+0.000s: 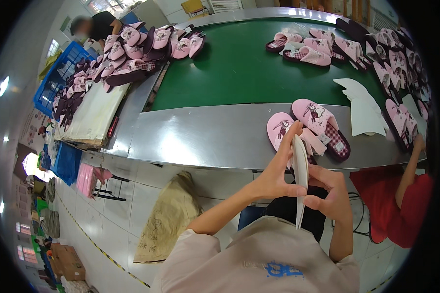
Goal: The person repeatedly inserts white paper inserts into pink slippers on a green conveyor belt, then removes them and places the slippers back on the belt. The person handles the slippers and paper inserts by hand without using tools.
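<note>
My left hand (276,171) and my right hand (331,191) together hold a thin white card insert (300,171) on edge, just in front of my body. The left fingers run up its left face and the right hand pinches its lower right side. Just beyond the hands, a pair of pink slippers (310,128) with a cartoon print and checked insoles lies on the metal table edge (205,136).
A green conveyor belt (239,68) carries more pink slippers (308,49). White card inserts (364,105) lie at the right. Slipper piles (132,49) sit at the far left by a blue crate (49,83). A person in red (401,195) sits at my right; a brown sack (168,219) stands below.
</note>
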`<state>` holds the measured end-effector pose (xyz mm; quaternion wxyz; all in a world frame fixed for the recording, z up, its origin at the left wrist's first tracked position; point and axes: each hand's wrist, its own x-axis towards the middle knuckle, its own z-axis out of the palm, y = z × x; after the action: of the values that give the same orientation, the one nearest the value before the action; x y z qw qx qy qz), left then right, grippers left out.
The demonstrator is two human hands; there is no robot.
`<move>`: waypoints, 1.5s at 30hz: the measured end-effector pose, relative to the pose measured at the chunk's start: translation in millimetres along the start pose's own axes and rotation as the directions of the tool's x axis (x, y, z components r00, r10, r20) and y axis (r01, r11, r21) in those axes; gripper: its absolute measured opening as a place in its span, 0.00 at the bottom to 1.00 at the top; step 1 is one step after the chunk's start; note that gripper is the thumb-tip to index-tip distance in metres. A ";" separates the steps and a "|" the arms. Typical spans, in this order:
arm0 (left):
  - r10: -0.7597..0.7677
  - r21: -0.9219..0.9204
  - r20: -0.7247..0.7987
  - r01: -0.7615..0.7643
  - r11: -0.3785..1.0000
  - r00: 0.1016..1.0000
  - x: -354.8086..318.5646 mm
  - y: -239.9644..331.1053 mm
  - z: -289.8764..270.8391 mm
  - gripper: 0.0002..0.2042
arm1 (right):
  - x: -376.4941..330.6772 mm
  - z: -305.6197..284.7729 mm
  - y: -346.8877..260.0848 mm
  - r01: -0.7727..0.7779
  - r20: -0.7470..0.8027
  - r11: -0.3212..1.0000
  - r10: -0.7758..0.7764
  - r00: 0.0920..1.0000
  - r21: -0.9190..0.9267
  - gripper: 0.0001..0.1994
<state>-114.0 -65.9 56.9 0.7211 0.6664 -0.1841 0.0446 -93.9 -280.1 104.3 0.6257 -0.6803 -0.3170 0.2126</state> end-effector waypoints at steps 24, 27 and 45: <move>0.179 0.301 -0.108 -0.139 0.943 0.978 1.1 8.2 -16.4 0.40 | -21.0 -22.3 36.4 0.001 -0.524 0.987 -0.085 0.848 -0.159 0.23; 0.193 0.375 -0.131 -0.132 0.918 0.972 1.5 2.0 -22.9 0.38 | -22.9 -27.0 38.2 -0.003 -0.546 0.992 -0.067 0.835 -0.127 0.22; 0.160 -0.031 -0.474 -0.199 0.980 0.866 10.2 3.8 -34.2 0.23 | 25.3 -261.8 129.3 -0.464 -0.618 0.462 -0.738 0.271 -0.756 0.27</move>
<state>-98.7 -33.8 62.3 0.7626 0.5868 -0.0670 0.2639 124.9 -452.1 12.6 0.2522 -0.8266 -0.0072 -0.5031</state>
